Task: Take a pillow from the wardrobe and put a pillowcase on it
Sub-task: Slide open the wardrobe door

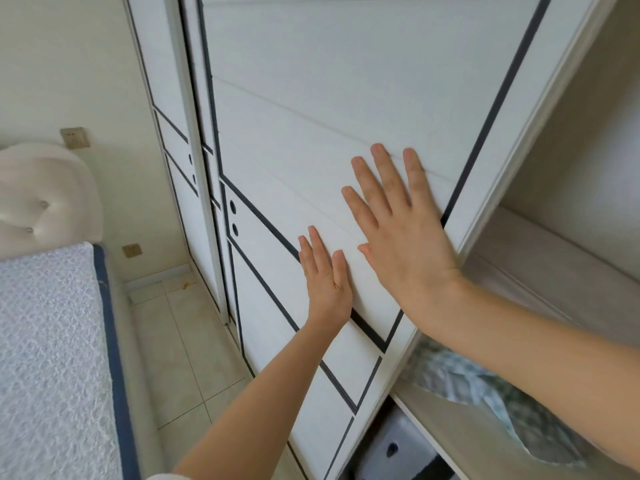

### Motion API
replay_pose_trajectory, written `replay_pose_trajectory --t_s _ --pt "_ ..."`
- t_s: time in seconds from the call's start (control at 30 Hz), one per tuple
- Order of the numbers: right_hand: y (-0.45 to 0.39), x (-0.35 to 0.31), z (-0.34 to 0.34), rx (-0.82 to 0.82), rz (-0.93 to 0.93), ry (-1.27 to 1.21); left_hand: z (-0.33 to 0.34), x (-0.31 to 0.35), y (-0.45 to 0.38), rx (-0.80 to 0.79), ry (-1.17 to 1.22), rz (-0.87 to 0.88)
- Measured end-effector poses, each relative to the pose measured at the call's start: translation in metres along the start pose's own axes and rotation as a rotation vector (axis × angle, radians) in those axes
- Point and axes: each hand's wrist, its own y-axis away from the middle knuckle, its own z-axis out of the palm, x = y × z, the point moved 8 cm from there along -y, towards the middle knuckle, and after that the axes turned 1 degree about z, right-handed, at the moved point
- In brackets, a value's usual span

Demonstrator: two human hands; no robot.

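Head view:
- The white sliding wardrobe door with thin dark inlaid lines fills the middle of the frame, leaning in the wide-angle picture.
- The left hand lies flat on the lower part of that door panel, fingers straight and close together, palm against the surface, gripping nothing.
- The right hand lies flat higher up on the same panel, fingers spread apart, its outer edge just beside the door's right-hand frame; it too grips nothing.
- Both bare forearms reach up from the bottom of the frame, the right one crossing in front of the open wardrobe.
- To the right of the door the pale interior of the open wardrobe shows, with a light-coloured shelf board running across its lower part.
- On that shelf, partly hidden behind the right forearm, lies a soft bundle of white-and-green patterned fabric; whether it is the pillow or other bedding cannot be told.
- Under the shelf sits a grey plastic storage box, only partly visible.
- A second white door panel with the same dark lines stands further left.
- At the left edge is a bed with a white textured cover and dark blue edging, and behind it a cream tufted headboard.
- Two beige wall sockets sit on the cream wall, one above the headboard, one lower near the bed corner.
- Pale floor tiles lie between bed and wardrobe.
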Motion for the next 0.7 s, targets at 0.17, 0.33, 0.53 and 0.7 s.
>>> replay_pose_trajectory --t_s 0.17,0.33,0.53,0.7 --pt "-0.047 -0.021 -0.001 0.018 -0.012 -0.025 -0.024 -0.023 -0.045 0.014 -0.039 0.004" --pt "-0.082 -0.036 -0.003 0.032 -0.016 -0.026 -0.042 -0.036 -0.077 -0.005 -0.083 0.022" --pt "-0.122 -0.052 -0.002 0.036 -0.015 -0.031 -0.061 -0.051 -0.112 -0.025 -0.089 0.050" --pt "-0.149 -0.064 -0.001 0.028 -0.011 -0.034 -0.071 -0.067 -0.137 -0.035 -0.056 0.041"
